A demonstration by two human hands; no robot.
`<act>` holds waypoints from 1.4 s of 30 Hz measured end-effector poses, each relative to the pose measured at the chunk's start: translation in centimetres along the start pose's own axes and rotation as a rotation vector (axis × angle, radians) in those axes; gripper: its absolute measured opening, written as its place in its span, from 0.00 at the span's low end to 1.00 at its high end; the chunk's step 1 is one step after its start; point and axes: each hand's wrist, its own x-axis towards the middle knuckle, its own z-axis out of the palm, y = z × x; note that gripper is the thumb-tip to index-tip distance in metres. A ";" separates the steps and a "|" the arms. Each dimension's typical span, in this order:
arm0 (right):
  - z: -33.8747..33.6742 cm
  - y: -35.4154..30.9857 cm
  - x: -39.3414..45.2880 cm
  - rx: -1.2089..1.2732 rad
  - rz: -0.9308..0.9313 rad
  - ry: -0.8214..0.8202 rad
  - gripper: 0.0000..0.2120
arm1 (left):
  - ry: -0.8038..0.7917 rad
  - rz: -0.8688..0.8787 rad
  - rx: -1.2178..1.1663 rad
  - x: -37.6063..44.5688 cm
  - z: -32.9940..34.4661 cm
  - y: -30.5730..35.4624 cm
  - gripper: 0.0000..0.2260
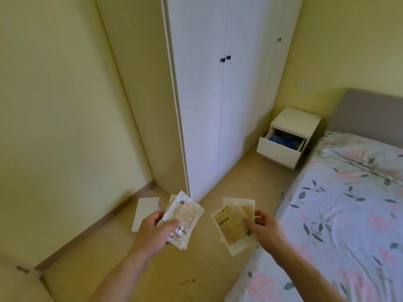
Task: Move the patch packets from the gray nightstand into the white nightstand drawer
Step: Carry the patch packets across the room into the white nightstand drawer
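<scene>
My left hand [156, 229] grips a fanned bunch of yellowish patch packets [184, 211] low in the middle of the view. My right hand [262, 225] pinches a second bunch of patch packets [232, 221] beside it. Both bunches are held over the floor. The white nightstand [296, 118] stands far ahead on the right, between the wardrobe and the bed. Its drawer [278, 152] is pulled open, with blue things inside. The gray nightstand is out of view.
A tall white wardrobe [220, 94] fills the middle, closed. The bed [340, 214] with a floral sheet runs along the right. A white board [145, 212] lies on the floor near the left wall. A strip of bare floor leads between wardrobe and bed.
</scene>
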 end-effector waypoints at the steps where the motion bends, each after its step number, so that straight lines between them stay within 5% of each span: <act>1: 0.6 -0.5 0.9 0.020 0.018 0.023 0.05 | -0.023 -0.003 -0.012 1.8 -0.4 0.5 0.05; 10: 6.6 -4.7 7.8 0.265 0.127 0.236 0.06 | -0.262 0.022 0.027 17.1 -4.2 5.6 0.06; 17: 7.1 -5.7 10.8 0.382 0.187 0.405 0.06 | -0.507 0.012 0.045 25.0 0.4 9.9 0.08; 28: -1.7 -5.7 20.6 0.563 0.243 0.570 0.08 | -0.767 -0.102 0.055 36.8 13.7 16.6 0.13; 42: -18.8 -9.7 41.1 0.567 0.244 0.519 0.08 | -0.664 -0.129 0.065 51.9 30.1 27.7 0.10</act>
